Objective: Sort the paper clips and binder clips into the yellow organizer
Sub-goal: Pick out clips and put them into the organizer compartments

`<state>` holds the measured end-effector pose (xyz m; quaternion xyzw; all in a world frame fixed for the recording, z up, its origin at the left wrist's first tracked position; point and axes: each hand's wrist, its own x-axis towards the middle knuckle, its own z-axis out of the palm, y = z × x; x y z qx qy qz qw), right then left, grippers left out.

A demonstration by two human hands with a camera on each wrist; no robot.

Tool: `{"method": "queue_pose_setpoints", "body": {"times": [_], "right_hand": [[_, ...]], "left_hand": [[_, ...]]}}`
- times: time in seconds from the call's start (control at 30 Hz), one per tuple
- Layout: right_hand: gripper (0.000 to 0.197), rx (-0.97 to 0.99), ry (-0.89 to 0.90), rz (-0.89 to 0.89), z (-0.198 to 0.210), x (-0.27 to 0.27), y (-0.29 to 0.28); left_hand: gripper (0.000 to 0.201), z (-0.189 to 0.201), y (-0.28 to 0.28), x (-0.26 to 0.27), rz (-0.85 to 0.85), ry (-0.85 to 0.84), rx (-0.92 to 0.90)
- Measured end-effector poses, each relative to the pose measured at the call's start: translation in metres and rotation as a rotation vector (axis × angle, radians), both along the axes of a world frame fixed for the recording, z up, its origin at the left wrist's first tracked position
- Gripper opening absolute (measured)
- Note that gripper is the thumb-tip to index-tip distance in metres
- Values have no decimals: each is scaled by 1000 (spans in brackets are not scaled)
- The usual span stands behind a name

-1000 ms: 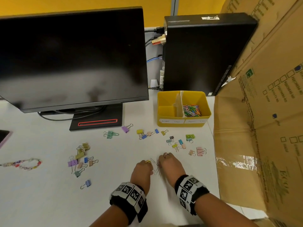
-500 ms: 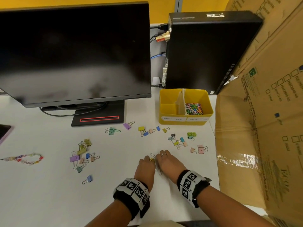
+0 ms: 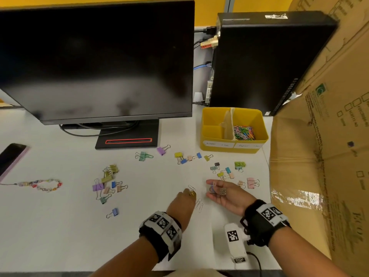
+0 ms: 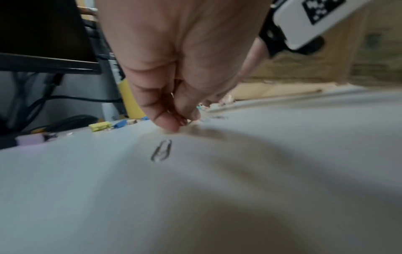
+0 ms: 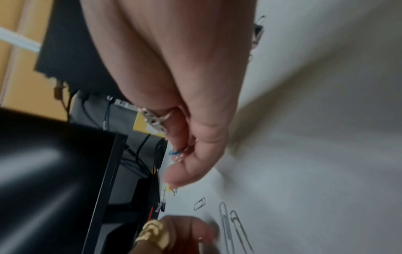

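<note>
Right hand palm-up just above the white desk, fingers loosely cupped round a small bunch of metal paper clips, silver ones plus a blue one; right-wrist view shows the same bunch tucked between thumb and curled fingers. Left hand palm-down beside it, gold ring on one finger, fingertips pressed down on the desk; left-wrist view shows a glint of wire between thumb and finger, cannot tell if a clip is actually pinched. Loose silver paper clips lie on the desk between the two hands, one more just beyond the left fingers. Coloured binder clips scattered past the right hand, another cluster of binder clips off to the left. Yellow plastic two-compartment organizer stands further back, in front of the black computer tower; its right compartment holds a heap of multicoloured paper clips. Black monitor back left.
</note>
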<state>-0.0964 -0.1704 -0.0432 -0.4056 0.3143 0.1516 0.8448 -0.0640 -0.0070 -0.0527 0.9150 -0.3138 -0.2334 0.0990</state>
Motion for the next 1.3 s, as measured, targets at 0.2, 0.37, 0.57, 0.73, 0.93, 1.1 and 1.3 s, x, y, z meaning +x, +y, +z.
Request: {"method": "queue_pose_setpoints", "body": {"times": [0.2,0.37,0.57,0.73,0.93,1.1,1.3], "right_hand": [[17,223,12,-91,8,-4,-4],[19,-274,-82,272,-1,4,3],[45,-1208,-319,930,-11,10,12],[45,-1178,-322,782,-23,8,18],[27,-1127,-386,679,-29,-2,17],[17,-1141,-396,642,-29,-4,21],[15,-1140,-316,703,-25,0,27]], "left_hand": [[33,21,49,37,582,645,-713],[28,17,81,37,847,1130,-952],[31,6,74,24,912,935,-725],[14,2,67,14,614,344,-369],[15,-11,64,0,555,234,-296],[16,-12,61,-3,520,240,-257],[31,-18,63,-3,400,212,-314]]}}
